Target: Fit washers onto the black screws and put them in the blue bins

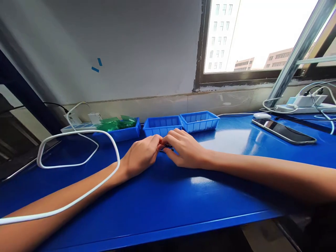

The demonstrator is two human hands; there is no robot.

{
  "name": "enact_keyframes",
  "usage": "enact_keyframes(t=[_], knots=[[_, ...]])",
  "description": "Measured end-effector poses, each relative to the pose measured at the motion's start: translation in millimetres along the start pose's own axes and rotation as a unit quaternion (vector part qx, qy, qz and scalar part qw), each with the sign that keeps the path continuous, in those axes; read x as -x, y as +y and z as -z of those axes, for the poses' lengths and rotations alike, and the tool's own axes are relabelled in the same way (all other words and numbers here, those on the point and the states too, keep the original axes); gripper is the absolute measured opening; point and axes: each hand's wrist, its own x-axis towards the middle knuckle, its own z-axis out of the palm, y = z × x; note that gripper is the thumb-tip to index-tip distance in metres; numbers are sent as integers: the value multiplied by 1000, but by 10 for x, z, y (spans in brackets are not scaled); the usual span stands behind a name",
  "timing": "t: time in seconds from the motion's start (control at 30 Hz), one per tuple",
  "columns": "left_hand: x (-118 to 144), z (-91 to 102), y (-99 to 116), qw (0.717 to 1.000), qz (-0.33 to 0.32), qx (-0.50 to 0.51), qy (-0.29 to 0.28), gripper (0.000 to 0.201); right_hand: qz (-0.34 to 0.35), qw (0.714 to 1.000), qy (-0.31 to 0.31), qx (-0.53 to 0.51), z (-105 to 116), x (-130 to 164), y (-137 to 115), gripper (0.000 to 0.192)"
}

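A small dark part (pixel 167 147) sits between the fingertips of both hands, low over the blue table (pixel 162 206); it is mostly hidden and too small to identify. The left hand (pixel 141 155) curls its fingers onto the part from the left side. The right hand (pixel 183 148) pinches it from the right side, fingers bent and closed on it; both forearms rest on the tabletop.

Just beyond the fingertips stand two empty-looking blue bins, the middle bin (pixel 162 126) and the right bin (pixel 200 120), touching side by side. Farther left of the fingers a third bin (pixel 123 131) holds green packets (pixel 117 123). A white cable (pixel 78 164) loops over the left forearm. Well to the right of the fingers lies a phone (pixel 285 130), with a power strip (pixel 304 103) behind it.

Risk, as judged: the part is tiny and gripped only at the fingertips, so uneven pressure could flick it onto the glossy surface, where it may slide off the near edge. The cable over the forearm could drag and jog the left hand.
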Motion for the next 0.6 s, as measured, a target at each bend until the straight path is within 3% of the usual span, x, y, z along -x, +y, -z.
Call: enact_keyframes(t=[0.27, 0.43, 0.53, 0.6], knots=[[-27, -18, -10, 992, -14, 122, 13, 15, -41, 998, -31, 28, -26, -3, 65, 16], [-26, 48, 48, 997, 17, 48, 56, 18, -73, 995, -47, 48, -5, -12, 41, 16], [218, 212, 233, 999, -8, -7, 52, 22, -95, 993, -62, 41, 10, -21, 33, 16], [509, 320, 390, 997, -60, 33, 19, 24, -103, 991, -77, 25, 16, -31, 32, 16]])
